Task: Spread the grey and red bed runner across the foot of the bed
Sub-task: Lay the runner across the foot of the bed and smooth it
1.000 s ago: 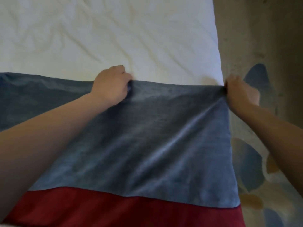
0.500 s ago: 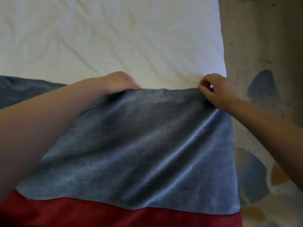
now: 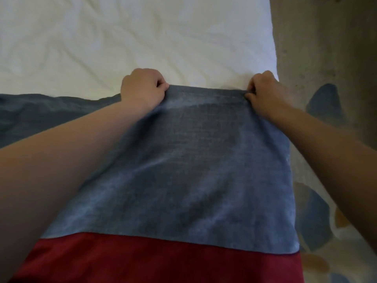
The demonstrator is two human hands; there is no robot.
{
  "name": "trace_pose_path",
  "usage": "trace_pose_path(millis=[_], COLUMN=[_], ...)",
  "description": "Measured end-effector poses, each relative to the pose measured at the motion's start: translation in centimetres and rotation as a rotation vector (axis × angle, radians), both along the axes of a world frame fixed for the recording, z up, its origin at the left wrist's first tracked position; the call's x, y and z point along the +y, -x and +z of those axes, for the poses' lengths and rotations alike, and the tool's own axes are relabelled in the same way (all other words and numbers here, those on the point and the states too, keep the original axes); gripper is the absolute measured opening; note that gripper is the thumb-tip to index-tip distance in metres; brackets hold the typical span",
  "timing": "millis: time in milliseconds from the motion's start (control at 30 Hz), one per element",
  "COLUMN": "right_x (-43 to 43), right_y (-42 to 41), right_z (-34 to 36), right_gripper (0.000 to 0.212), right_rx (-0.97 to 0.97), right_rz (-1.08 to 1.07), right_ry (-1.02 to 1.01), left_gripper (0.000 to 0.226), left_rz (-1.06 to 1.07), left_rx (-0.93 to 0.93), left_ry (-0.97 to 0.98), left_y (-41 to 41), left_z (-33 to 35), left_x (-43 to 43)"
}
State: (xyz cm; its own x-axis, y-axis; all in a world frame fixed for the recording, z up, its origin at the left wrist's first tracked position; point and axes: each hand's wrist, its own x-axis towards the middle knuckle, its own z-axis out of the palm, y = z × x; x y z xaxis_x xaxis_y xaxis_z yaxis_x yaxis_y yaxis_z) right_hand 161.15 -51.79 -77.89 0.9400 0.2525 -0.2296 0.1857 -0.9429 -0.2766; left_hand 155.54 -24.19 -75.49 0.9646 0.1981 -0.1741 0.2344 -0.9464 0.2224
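Below, runner (image 3: 183, 170) on white bed (image 3: 122, 37), patterned carpet (image 3: 326, 58)

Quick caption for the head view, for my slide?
Left hand and right hand grip the grey far edge of the bed runner over the white sheet.

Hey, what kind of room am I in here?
Most likely a bedroom, possibly a hotel room: a bed with a wrinkled white sheet, a grey and red bed runner laid across it, and patterned carpet alongside.
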Motion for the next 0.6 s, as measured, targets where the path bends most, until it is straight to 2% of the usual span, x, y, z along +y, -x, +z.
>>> trace_pose_path(millis=[133, 267, 367, 500, 600], right_x=[0.8, 1.0, 0.9, 0.9, 1.2], right_y=[1.1, 2.0, 3.3, 6.2, 9.3], right_z=[0.3, 0.8, 1.6, 2.0, 2.5], right_gripper=[0.016, 0.015, 0.027, 0.043, 0.053], right_rx=[-0.168, -0.2, -0.22, -0.208, -0.161], right_rz=[-0.1, -0.124, -0.117, 0.066, 0.1], right_ry=[-0.026, -0.053, -0.085, 0.112, 0.155], left_gripper=[0.026, 0.023, 0.032, 0.037, 0.043], left_rz=[0.081, 0.116, 0.05, -0.062, -0.121], left_rx=[-0.089, -0.173, -0.188, -0.151, -0.129], left_ry=[-0.066, -0.034, -0.006, -0.02, -0.044], left_y=[0.4, 1.5, 3.3, 6.5, 9.7], left_z=[-0.1, 0.4, 1.3, 1.8, 2.2], left_x=[-0.6, -0.9, -1.2, -1.8, -2.4])
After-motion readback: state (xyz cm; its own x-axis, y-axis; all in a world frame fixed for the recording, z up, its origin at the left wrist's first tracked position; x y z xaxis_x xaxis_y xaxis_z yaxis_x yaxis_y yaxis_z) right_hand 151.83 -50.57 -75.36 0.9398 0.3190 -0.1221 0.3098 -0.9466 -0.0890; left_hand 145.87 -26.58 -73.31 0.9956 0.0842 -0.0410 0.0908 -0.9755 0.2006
